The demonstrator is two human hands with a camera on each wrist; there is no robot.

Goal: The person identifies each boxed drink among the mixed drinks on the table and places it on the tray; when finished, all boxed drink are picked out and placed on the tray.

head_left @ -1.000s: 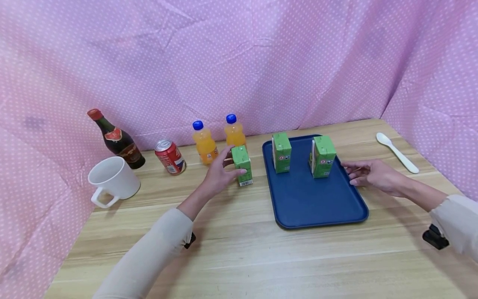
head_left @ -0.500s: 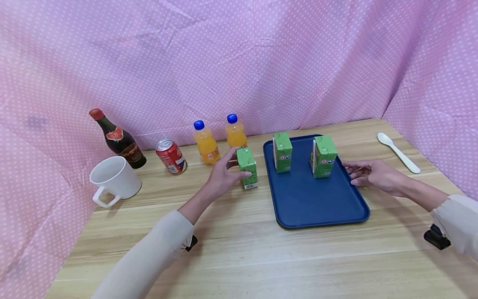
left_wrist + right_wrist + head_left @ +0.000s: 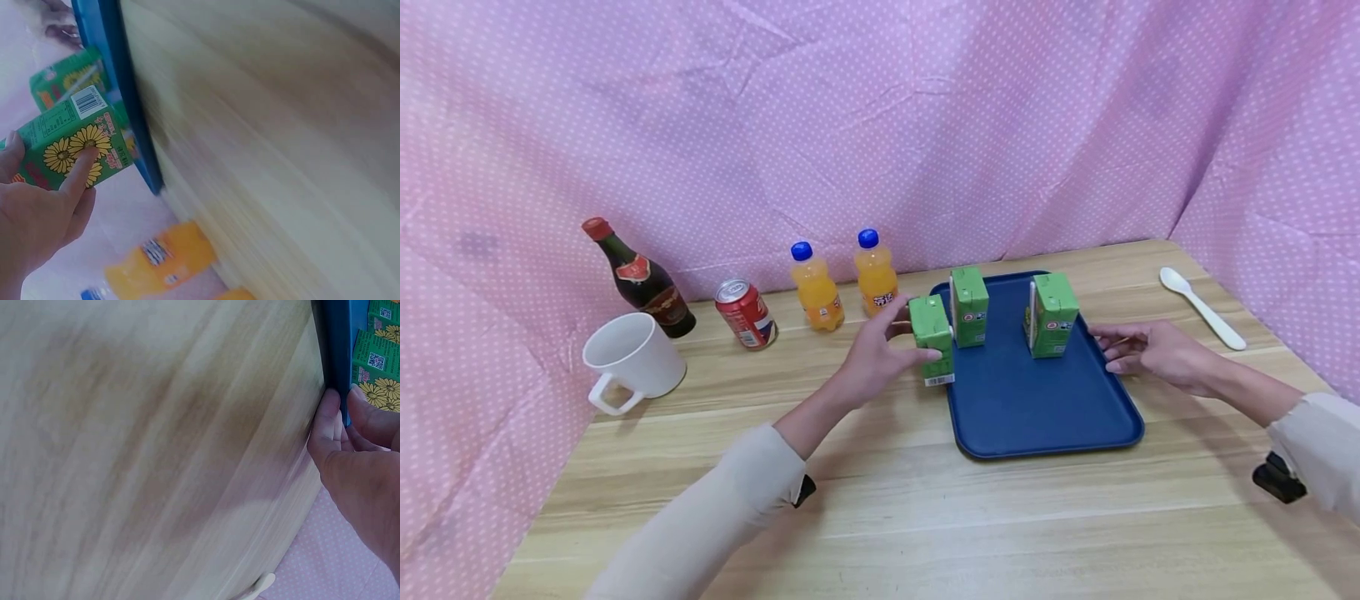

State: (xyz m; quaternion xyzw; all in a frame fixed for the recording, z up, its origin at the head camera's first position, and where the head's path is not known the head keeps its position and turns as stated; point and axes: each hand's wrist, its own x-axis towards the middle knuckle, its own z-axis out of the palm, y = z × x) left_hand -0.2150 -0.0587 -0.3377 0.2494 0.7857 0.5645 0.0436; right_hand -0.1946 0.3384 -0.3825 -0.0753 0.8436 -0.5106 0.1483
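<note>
Between its thumb and fingers my left hand (image 3: 880, 354) grips a green drink carton (image 3: 932, 333) at the left rim of the dark blue tray (image 3: 1037, 417). In the left wrist view this carton (image 3: 75, 139) shows yellow flowers and a barcode on its base, and it hangs above the table, upright. Two like cartons stand on the tray: one at the back left (image 3: 970, 308), the other toward the right (image 3: 1052, 315). My right hand (image 3: 1157, 354) pinches the tray's right rim; in the right wrist view the thumb (image 3: 369, 415) lies inside the rim, fingers outside.
Along the back left stand a dark bottle (image 3: 651, 287), a red can (image 3: 745, 315) and two orange drink bottles (image 3: 816, 292) with blue caps. A white mug (image 3: 632, 354) is at the far left. To the right of the tray lies a white spoon (image 3: 1202, 308).
My left hand has carried the carton rightward, off the table, from beside the orange bottles to the tray's left rim. The right hand and the tray have stayed in place.
</note>
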